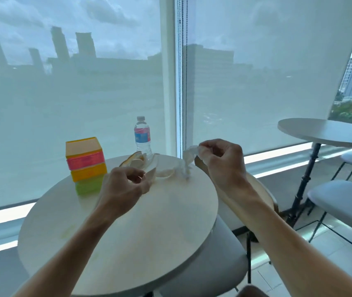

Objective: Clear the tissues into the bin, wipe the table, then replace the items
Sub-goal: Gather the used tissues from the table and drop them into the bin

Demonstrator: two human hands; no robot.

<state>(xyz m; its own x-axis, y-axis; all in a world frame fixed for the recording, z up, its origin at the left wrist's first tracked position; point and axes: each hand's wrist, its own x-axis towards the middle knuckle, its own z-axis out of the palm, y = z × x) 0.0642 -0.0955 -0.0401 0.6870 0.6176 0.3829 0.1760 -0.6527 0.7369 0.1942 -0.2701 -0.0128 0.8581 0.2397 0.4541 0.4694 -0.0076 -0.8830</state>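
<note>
A round pale table (140, 228) fills the middle of the head view. My right hand (222, 159) pinches a crumpled white tissue (189, 161) that hangs from its fingers, its lower end touching the table's far right edge. My left hand (123, 187) has curled fingers and pinches the near end of another pale tissue or wrapper (151, 174). More crumpled pale pieces (166, 173) lie just beyond it. A stack of coloured boxes (86, 165) stands at the far left of the table. A water bottle (142, 135) stands at the back.
Grey stools (217, 260) sit under and to the right of the table. A second round table (325, 131) on a black leg stands at the right with more stools (346, 200). Blinds cover the windows behind. No bin is in view.
</note>
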